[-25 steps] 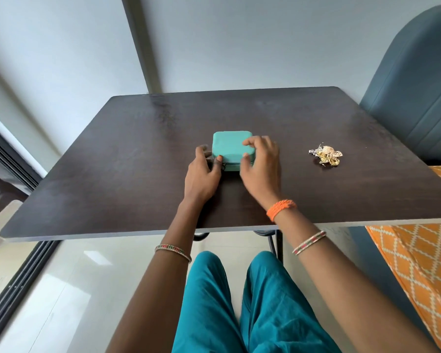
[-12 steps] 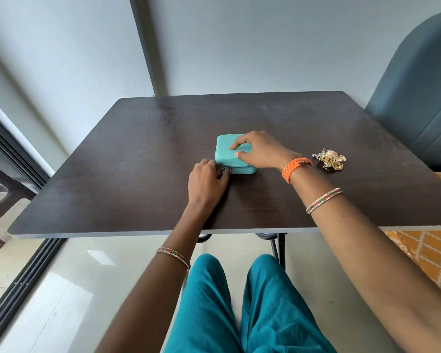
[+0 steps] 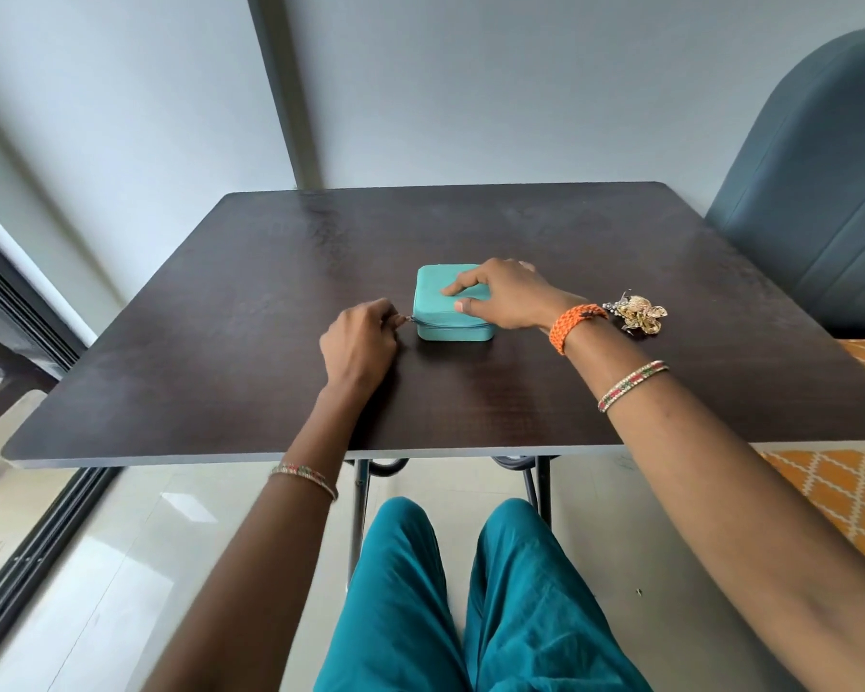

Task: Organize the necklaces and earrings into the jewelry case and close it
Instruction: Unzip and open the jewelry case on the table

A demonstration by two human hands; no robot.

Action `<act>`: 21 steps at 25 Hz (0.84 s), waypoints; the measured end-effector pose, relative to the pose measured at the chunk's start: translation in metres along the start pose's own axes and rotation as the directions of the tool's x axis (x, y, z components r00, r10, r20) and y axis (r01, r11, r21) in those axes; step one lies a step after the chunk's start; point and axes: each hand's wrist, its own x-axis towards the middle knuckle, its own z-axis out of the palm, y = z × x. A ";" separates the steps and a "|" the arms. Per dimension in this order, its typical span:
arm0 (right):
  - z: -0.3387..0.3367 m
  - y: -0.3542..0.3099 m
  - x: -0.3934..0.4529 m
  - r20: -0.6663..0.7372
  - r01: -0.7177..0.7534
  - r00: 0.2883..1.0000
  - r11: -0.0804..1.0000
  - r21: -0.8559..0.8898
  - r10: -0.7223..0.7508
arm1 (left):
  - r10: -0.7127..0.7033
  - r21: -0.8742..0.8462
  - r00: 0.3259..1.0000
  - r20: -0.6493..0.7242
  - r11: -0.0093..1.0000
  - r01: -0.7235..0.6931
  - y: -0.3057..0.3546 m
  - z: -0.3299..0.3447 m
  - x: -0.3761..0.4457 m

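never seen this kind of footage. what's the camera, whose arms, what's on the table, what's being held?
There is no robot: one wide-angle camera worn on a person's head looks down at their own bare arms. On the dark wooden table sits a small square teal zippered jewelry case, lid down. The right hand rests on top of the case, steadying it. The left hand pinches the small metal zipper pull at the case's left corner. To the right, apart from the case, lies a heap of gold jewelry. The teal below is the person's trousers.
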 end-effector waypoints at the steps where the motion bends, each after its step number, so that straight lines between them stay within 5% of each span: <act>1: 0.001 0.000 0.001 0.003 -0.001 1.000 1.000 -0.025 0.001 | 0.006 0.023 1.000 -0.001 1.000 -0.006 -0.002 0.000 0.010; 10: -0.014 -0.002 0.005 0.158 0.050 0.987 0.988 -0.143 -0.028 | -0.057 -0.107 0.997 0.051 0.992 0.062 0.008 0.031 0.077; 21: 0.002 0.006 0.003 0.123 0.044 0.991 0.999 0.008 -0.045 | -0.001 -0.249 0.983 0.181 0.967 0.047 0.008 0.046 0.078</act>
